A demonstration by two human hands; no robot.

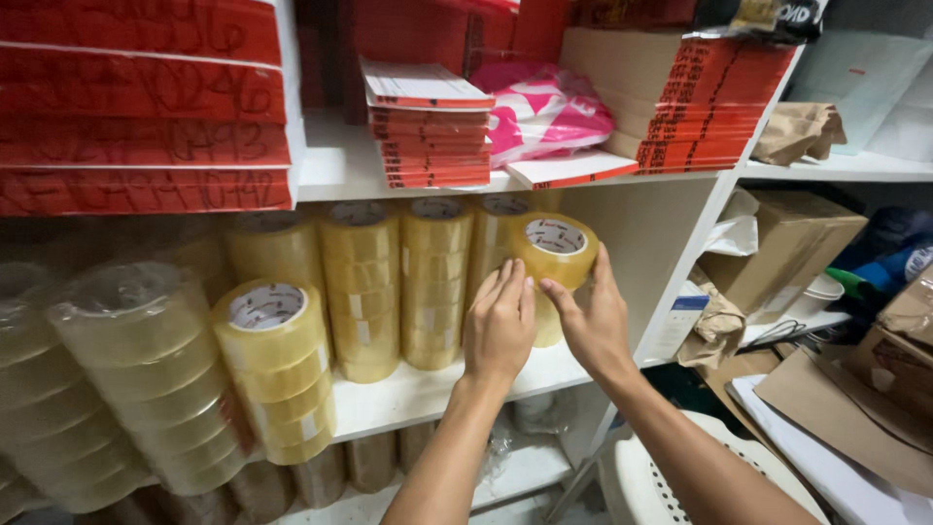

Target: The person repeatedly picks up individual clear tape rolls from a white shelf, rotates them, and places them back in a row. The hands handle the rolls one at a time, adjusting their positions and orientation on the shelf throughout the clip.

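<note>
Right hand (595, 321): fingers pinching the top tape roll (555, 249), centre frame.
Left hand (500, 326): flat, fingers together, against the tape stack (544, 321).
Progress: roll partly lifted off the shelf (418, 394).

I see my left hand (499, 326) and right hand (595, 321) side by side on the tape roll (555, 250) atop a stack; more tape stacks (362, 287) stand leftward on the shelf (418, 394), booklets (429, 131) above.
</note>
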